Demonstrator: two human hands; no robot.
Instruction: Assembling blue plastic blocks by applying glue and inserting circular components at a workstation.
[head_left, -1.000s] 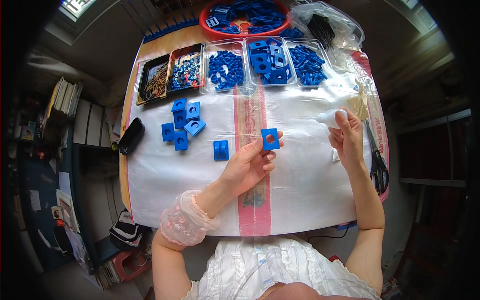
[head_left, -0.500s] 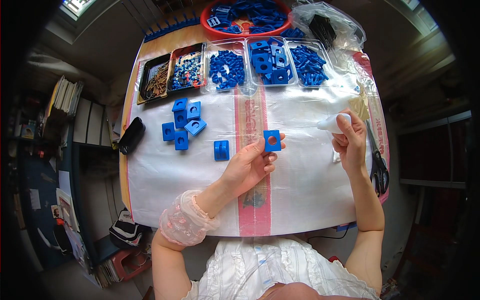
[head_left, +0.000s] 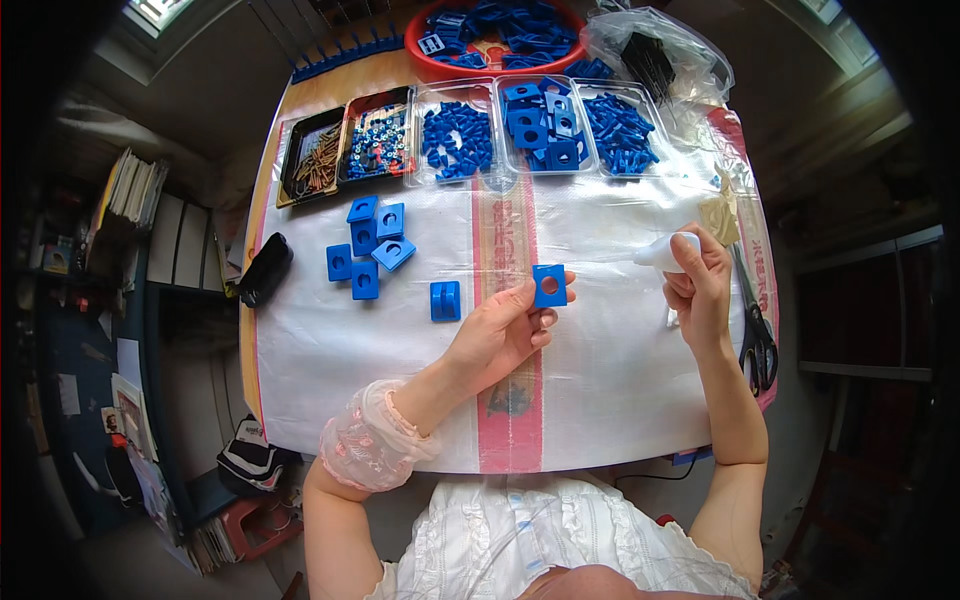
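From the left hand [head_left: 505, 322], the counter [head_left: 610, 400] lies open toward five o'clock, while trays [head_left: 497, 130] block twelve, loose blue plates [head_left: 373, 246] ten, and the right hand [head_left: 700, 290] three.

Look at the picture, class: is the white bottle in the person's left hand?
No, the right hand holds the white bottle, while the left hand holds a blue square piece.

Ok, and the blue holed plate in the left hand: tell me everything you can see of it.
The blue holed plate is flat-looking and four-sided, with one round opening near its middle; it looks like hard plastic. The left hand holds it above the white table covering, thumb at its left edge, fingers behind, tips showing past its right edge. One face points toward the camera; its back is hidden.
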